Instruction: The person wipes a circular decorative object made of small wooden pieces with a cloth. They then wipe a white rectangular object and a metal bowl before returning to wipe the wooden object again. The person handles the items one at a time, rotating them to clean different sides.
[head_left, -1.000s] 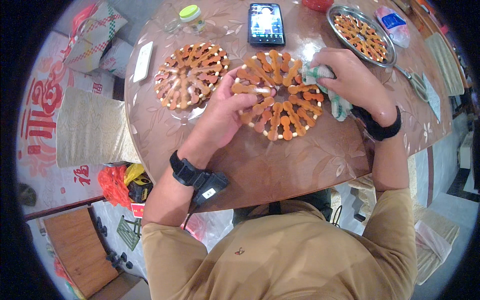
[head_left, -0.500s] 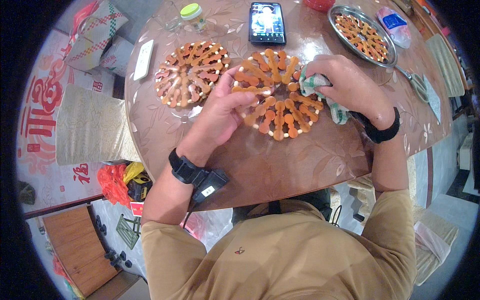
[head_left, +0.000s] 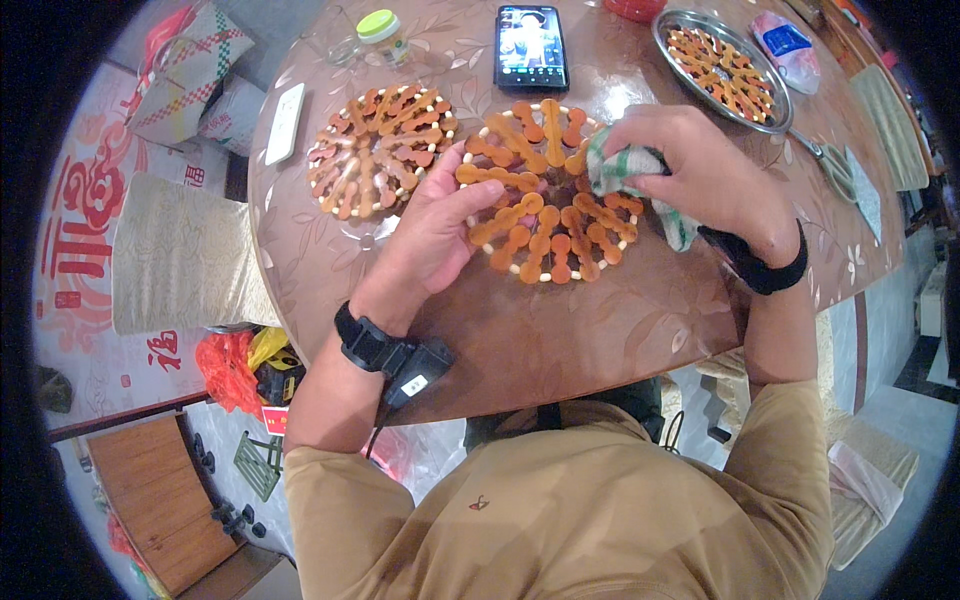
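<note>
A round trivet [head_left: 555, 225], made of orange-brown gourd-shaped wooden pieces with pale beads along its rim, is held up over the table. My left hand [head_left: 447, 220] grips its left side, thumb on the front and fingers behind. My right hand [head_left: 690, 170] is closed on a white cloth with green checks [head_left: 625, 165], pressed against the trivet's upper right part. A second trivet of the same kind [head_left: 380, 150] lies on the table to the left. Another similar trivet [head_left: 720, 75] sits in a round metal tray [head_left: 770, 125] at the far right.
A phone with a lit screen [head_left: 531, 48] stands at the back of the brown table [head_left: 560, 345]. Around it are a green-lidded jar [head_left: 383, 38], a white flat object [head_left: 286, 123], scissors [head_left: 838, 172] and a blue-and-white plastic packet [head_left: 788, 50]. A covered chair [head_left: 180, 250] stands left.
The trivet in my left hand has turned a little, and my left thumb lies farther left on it. The cloth in my right hand has shifted slightly left across the trivet.
</note>
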